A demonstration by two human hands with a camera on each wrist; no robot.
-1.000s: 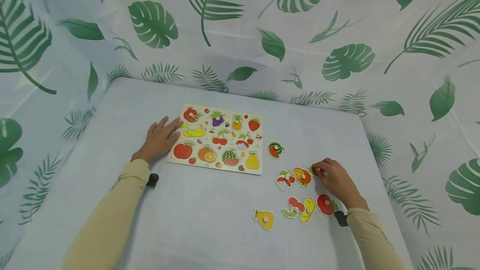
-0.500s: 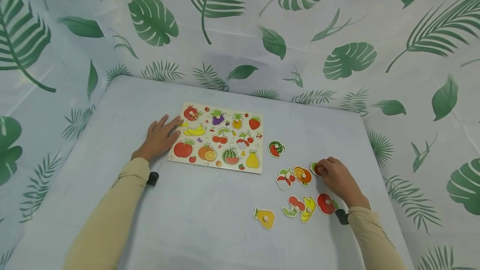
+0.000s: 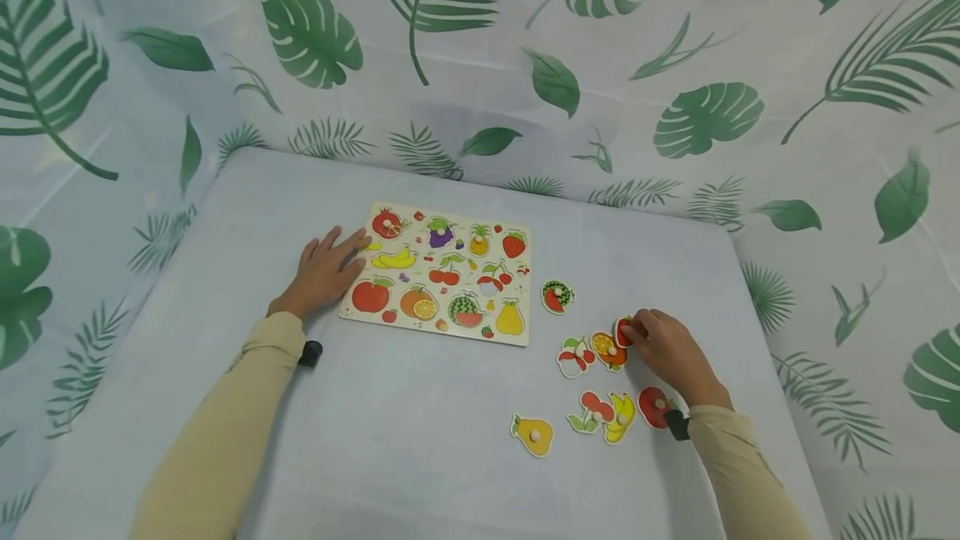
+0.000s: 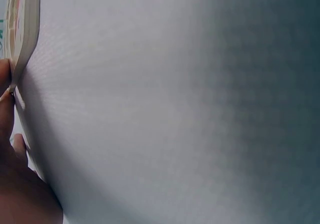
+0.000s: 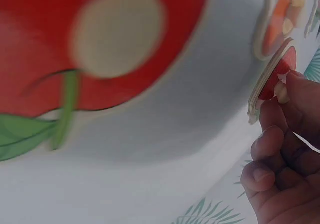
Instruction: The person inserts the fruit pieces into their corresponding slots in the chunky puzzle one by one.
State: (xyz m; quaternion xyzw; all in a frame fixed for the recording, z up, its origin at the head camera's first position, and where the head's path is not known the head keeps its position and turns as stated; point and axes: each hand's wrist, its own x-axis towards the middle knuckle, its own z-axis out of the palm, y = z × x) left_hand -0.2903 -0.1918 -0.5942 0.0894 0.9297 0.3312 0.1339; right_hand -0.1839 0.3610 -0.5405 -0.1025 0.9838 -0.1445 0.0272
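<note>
In the head view my right hand [image 3: 671, 352] pinches a small red strawberry puzzle piece [image 3: 622, 332] by its knob, at the edge of the orange piece [image 3: 609, 350]. The right wrist view shows the strawberry piece [image 5: 286, 66] tilted on edge, thumb and forefinger at its pale knob [image 5: 281, 91] and the other fingers curled. My left hand [image 3: 318, 273] rests with extended fingers on the left edge of the fruit puzzle board [image 3: 408, 277]. In the left wrist view, its fingers [image 4: 6, 114] touch the board's side [image 4: 30, 28].
Loose knobbed pieces lie right of the board: watermelon [image 3: 557, 297], a red-and-white cherry-like fruit [image 3: 574, 358], red cherries [image 3: 592, 411], bananas [image 3: 619, 417], pear [image 3: 533, 435] and a red apple-like piece [image 3: 654, 407] under the right wrist. Leaf-patterned cloth [image 3: 465, 40] rises behind the table.
The strawberry piece has turned in my right hand and come slightly left, over the orange piece's edge. My left hand stays on the board. The whole head view has shifted slightly.
</note>
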